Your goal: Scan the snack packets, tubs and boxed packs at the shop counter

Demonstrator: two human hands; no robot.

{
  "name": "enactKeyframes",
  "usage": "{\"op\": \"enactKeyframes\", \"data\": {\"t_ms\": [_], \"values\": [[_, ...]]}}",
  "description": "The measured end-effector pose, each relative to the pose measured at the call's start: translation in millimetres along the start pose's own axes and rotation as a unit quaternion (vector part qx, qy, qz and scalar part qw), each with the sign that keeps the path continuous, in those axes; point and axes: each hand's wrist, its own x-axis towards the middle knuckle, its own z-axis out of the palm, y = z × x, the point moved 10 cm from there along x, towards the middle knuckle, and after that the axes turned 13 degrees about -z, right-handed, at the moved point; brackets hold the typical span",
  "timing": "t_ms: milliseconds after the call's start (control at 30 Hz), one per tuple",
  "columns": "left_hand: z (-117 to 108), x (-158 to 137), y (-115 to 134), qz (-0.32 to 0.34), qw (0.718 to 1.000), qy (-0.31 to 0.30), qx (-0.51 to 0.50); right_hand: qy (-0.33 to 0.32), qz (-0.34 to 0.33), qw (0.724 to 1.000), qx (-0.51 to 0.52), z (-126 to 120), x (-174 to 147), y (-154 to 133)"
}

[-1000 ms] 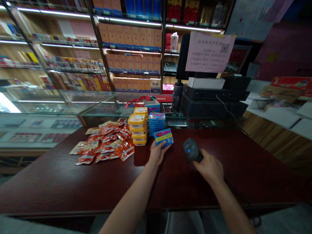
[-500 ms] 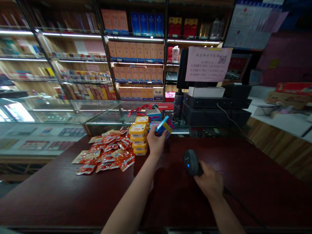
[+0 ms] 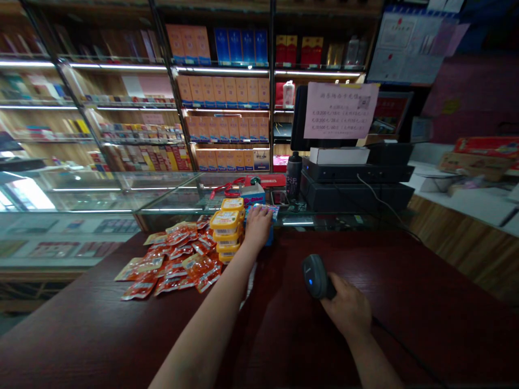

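My right hand point(image 3: 348, 308) grips a dark handheld barcode scanner point(image 3: 316, 276) with a lit blue light, held above the brown counter. My left hand point(image 3: 259, 227) rests on top of a blue box point(image 3: 269, 237) with colourful small packets point(image 3: 274, 209) at its top. Its fingers curl down, and what lies under them is hidden. Just left of that hand, yellow tubs point(image 3: 225, 222) with white labels stand stacked. Farther left, orange-red snack pouches point(image 3: 174, 259) lie in a loose pile. Behind the hand stands another blue and pink box point(image 3: 254, 193).
A glass display case point(image 3: 170, 194) borders the counter point(image 3: 284, 324) at the back. A dark bottle point(image 3: 293, 175) stands beside black till equipment point(image 3: 357, 189) and a monitor bearing a pink notice point(image 3: 340, 111). The scanner's cable point(image 3: 401, 340) trails to the lower right.
My left hand has lowered the blue and yellow packet onto the blue box, and the packet is hard to make out now. The right hand keeps its hold on the scanner. The view has shifted slightly.
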Motion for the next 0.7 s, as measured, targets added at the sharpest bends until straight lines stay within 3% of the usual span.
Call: {"op": "enactKeyframes", "data": {"t_ms": [167,433,567,700], "values": [[-2.0,-1.6,-10.6,-0.027,0.997,0.011,-0.067,-0.004,0.002,1.0,0.002,-0.6,0.7,-0.8],[0.2,7.8,-17.4,-0.049,0.998,0.022,-0.023,-0.015,0.012,1.0,-0.005,0.5,0.7,0.4],[-9.0,-0.8,-14.7,-0.068,0.988,0.027,-0.134,-0.018,0.015,1.0,-0.012,0.4,1.2,1.3],[-14.5,-32.0,-5.2,-0.065,0.96,0.005,-0.273,-0.021,0.017,1.0,-0.014,0.5,1.1,2.3]]}}
